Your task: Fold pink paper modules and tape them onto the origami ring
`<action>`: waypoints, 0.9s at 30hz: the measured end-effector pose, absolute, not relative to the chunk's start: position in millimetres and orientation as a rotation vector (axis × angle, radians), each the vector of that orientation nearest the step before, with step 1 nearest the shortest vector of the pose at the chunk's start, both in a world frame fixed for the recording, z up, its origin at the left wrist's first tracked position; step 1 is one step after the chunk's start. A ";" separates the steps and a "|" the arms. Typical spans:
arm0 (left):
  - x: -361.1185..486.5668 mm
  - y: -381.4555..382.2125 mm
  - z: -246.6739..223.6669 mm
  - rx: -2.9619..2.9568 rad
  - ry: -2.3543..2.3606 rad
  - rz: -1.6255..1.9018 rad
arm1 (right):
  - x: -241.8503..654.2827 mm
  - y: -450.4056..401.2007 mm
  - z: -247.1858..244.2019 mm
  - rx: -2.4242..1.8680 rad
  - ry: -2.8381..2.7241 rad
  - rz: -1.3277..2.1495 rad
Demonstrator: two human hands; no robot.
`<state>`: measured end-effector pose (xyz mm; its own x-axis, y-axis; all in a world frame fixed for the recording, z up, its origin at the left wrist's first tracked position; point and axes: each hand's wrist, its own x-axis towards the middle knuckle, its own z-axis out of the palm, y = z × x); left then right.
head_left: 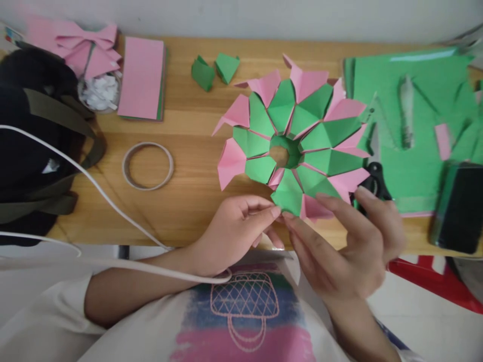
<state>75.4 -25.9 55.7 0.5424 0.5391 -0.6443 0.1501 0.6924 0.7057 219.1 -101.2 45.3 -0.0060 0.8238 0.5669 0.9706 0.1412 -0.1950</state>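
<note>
A ring-shaped paper flower [316, 120] of folded green and pink pieces sits at the middle of the table, with a round hole at its centre. My left hand [241, 226] pinches the tip of a green petal at the near edge, thumb on top. Close beside it, my right hand [339, 241] grips the same petal tip between thumb and index finger, its other fingers spread above the near right side. Two small folded green pieces [203, 73] lie behind the flower to the left. Part of the near rim is hidden by my fingers.
A roll of tape [171, 166] and a stack of pink and green paper [141, 78] lie left, near a black bag [33, 136]. On the right are scissors [377, 173], a green sheet [385, 95], a pen-like cutter [407, 110] and a phone [458, 208]. A white cable [113, 206] crosses left.
</note>
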 end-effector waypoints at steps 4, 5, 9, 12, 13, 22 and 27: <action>76.0 -24.9 57.8 0.818 0.997 0.259 | 229.9 -94.8 43.6 -1.548 -1.972 -0.428; 76.0 -24.7 58.1 0.813 0.998 0.261 | 232.3 -92.8 42.7 -1.495 -1.990 -0.448; 75.3 -24.4 58.0 0.807 0.989 0.272 | 237.2 -87.7 39.4 -1.359 -2.004 -0.508; 74.8 -24.0 58.0 0.790 0.983 0.262 | 238.1 -89.3 40.8 -1.424 -1.982 -0.435; 74.6 -23.6 58.0 0.780 0.988 0.257 | 238.4 -90.5 42.0 -1.462 -1.981 -0.384; 74.5 -22.1 55.2 0.735 1.021 0.279 | 232.9 -87.2 41.0 -1.502 -1.964 -0.380; 74.0 -22.5 51.9 0.717 1.013 0.291 | 229.2 -85.0 42.2 -1.467 -1.989 -0.353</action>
